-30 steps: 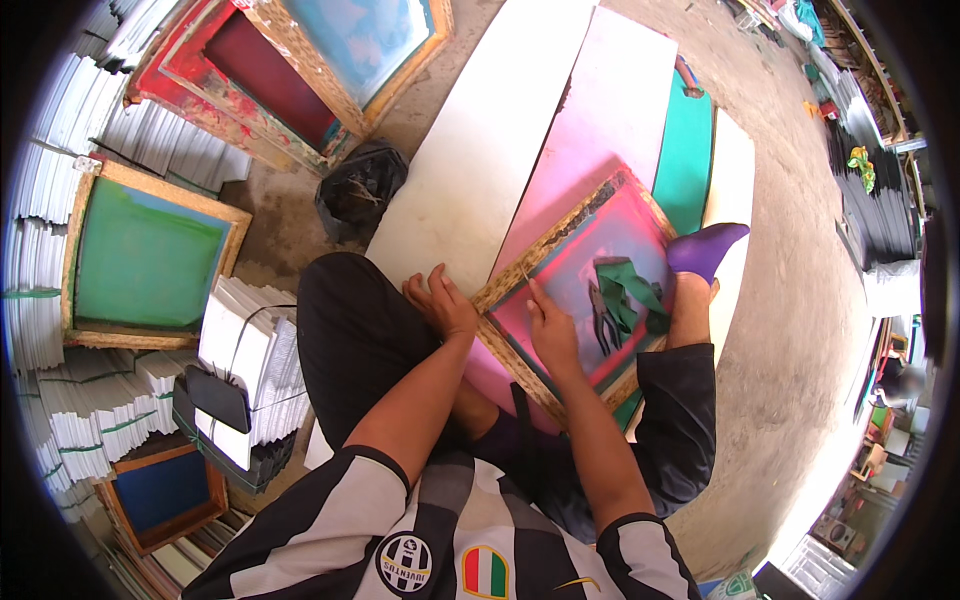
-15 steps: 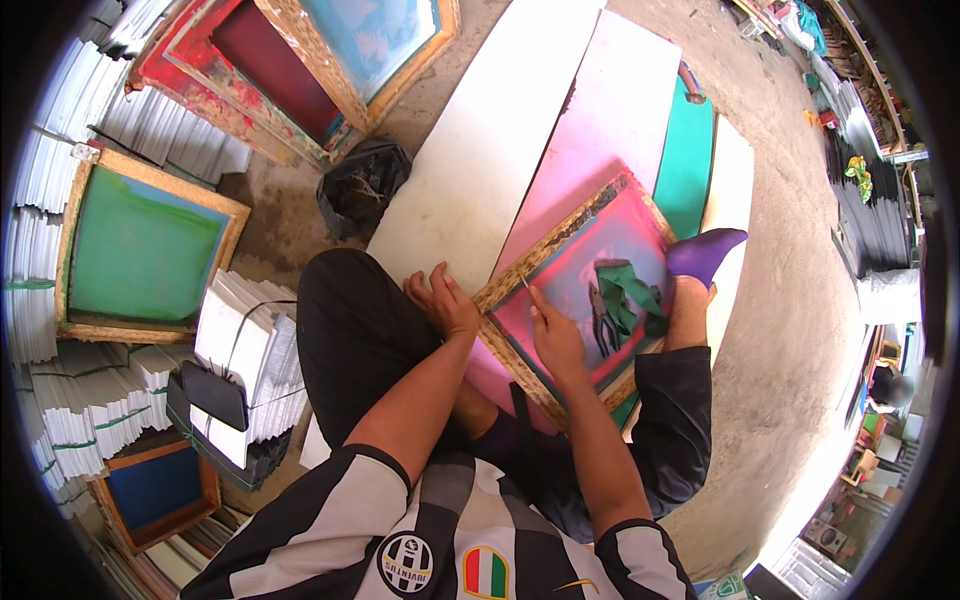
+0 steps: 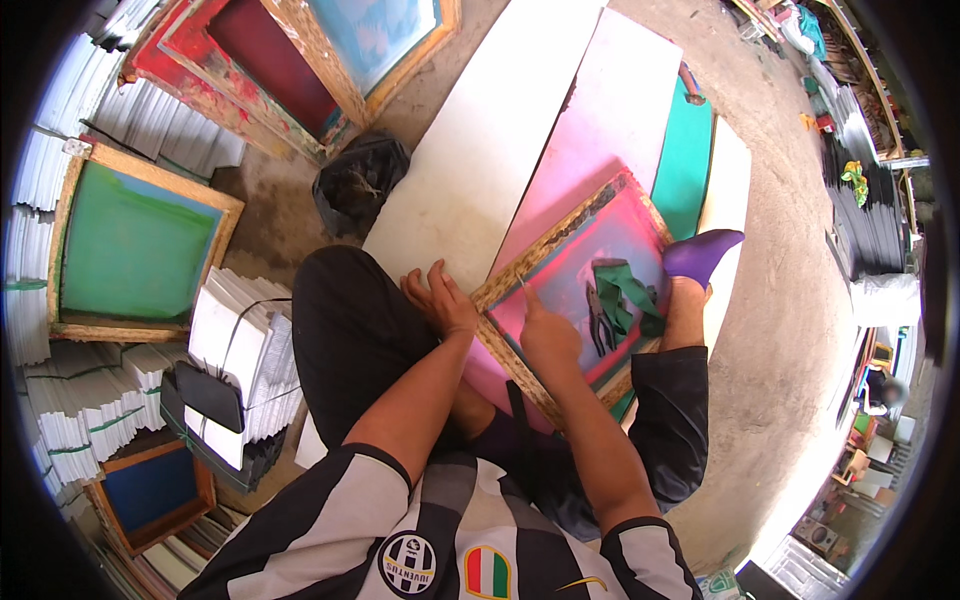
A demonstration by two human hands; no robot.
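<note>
A wooden screen-printing frame [image 3: 548, 244] with a pink and blue-grey mesh lies tilted across the boards by my legs. My right hand [image 3: 548, 338] is closed over the mesh near the frame's left bar. A thin, pointed tool [image 3: 521, 282] pokes out past its index finger, its handle hidden in the palm. My left hand [image 3: 442, 302] is beside the frame's left corner, fingers spread, holding nothing. On the mesh rest dark-handled pliers [image 3: 600, 322] and a crumpled strip of green cloth [image 3: 627, 297].
Long white, pink and green boards [image 3: 478, 130] run beneath the frame. My purple-socked foot [image 3: 704, 257] is at its right edge. A black plastic bag [image 3: 360, 185], a green-meshed frame [image 3: 140, 240] and tied stacks of white sheets [image 3: 245, 350] stand to the left.
My right hand has turned slightly and shifted a little left, with its index finger now stretched along the thin tool. The left hand, pliers and cloth stay in place.
</note>
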